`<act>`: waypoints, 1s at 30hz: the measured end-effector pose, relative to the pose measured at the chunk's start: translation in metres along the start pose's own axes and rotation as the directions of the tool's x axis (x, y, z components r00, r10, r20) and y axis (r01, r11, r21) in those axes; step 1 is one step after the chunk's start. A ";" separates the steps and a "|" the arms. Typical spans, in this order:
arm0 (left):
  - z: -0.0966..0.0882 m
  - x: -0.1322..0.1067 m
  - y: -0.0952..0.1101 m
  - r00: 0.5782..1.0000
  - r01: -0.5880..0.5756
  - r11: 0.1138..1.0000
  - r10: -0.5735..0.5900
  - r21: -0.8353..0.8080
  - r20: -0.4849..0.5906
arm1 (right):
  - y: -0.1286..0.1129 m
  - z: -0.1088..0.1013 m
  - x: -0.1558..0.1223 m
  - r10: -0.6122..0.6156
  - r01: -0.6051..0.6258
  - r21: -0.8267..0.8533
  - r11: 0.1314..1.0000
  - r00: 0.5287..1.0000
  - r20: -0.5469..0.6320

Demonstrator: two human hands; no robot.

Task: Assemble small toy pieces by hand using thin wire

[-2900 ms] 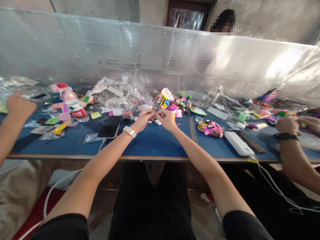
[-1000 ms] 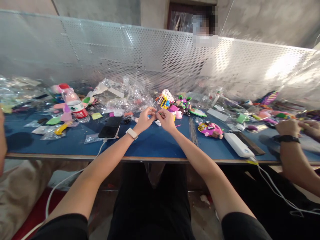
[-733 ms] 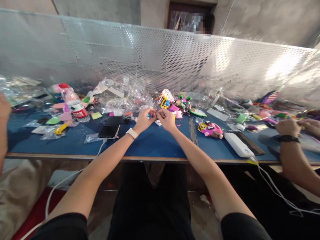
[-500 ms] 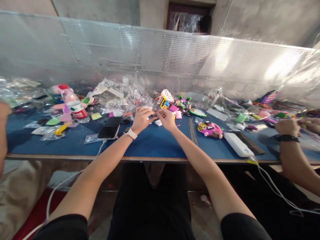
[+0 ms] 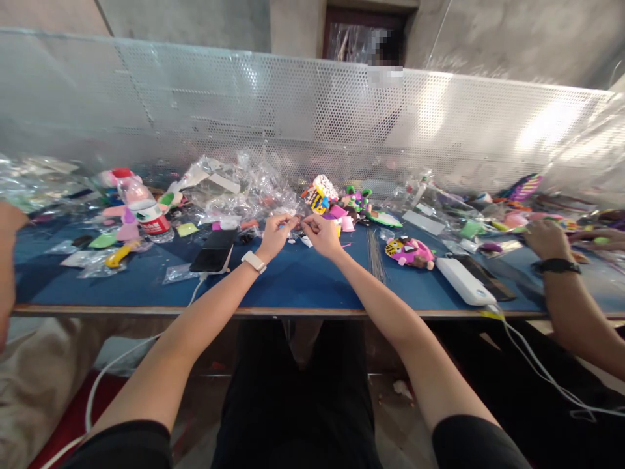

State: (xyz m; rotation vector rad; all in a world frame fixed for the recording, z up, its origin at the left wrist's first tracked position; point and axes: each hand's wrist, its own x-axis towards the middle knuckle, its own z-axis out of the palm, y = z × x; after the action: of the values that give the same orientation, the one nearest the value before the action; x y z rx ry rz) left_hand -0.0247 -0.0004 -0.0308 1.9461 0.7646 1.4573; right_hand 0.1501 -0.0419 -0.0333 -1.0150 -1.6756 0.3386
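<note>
My left hand (image 5: 276,236) and my right hand (image 5: 322,234) are raised over the middle of the blue table (image 5: 303,283), fingertips facing each other with a narrow gap between. Both are closed in a pinch. Whatever sits in the fingertips is small and dark, too small to name. Just below and between them lies a small white piece (image 5: 306,241). Behind my right hand stands a colourful clay figure (image 5: 321,194) with a white speckled top, beside pink clay pieces (image 5: 346,223). A bundle of thin wires (image 5: 375,256) lies to the right.
On the left are a bottle (image 5: 150,213) with a red label and a black phone (image 5: 215,251) on a cable. A pink clay figure (image 5: 409,253) and a white power bank (image 5: 465,281) lie right. Plastic bags (image 5: 239,189) line the perforated screen (image 5: 293,111). A co-worker's hand (image 5: 549,241) works far right.
My hands have drawn slightly apart and the left hand's fingers have turned inward. At the far right, the co-worker's hand has shifted a little left.
</note>
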 end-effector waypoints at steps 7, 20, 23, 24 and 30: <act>0.005 0.004 -0.014 0.945 0.326 0.897 -0.310 -0.300 0.101 | 0.005 0.004 -0.002 -0.023 0.024 0.030 0.999 1.000 -0.020; 0.008 -0.001 -0.015 0.959 0.280 0.937 -0.263 -0.208 0.104 | 0.017 0.007 0.003 0.083 -0.081 0.077 0.994 0.996 -0.015; 0.005 -0.003 -0.006 0.997 0.078 0.996 -0.079 -0.032 -0.009 | 0.021 0.010 0.006 0.166 -0.159 0.150 0.976 0.985 -0.040; 0.004 -0.004 -0.003 1.000 0.007 0.999 -0.006 0.038 -0.024 | 0.022 0.011 0.006 0.192 -0.179 0.178 0.968 0.979 -0.061; 0.006 -0.012 0.009 0.958 -0.287 0.919 0.270 0.271 0.100 | 0.027 0.015 0.009 0.207 -0.184 0.208 0.961 0.974 -0.097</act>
State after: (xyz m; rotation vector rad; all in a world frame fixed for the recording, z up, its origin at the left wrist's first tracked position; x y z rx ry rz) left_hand -0.0206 -0.0164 -0.0329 2.3892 0.7224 1.5076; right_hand 0.1483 -0.0155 -0.0511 -1.0325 -1.4084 0.5541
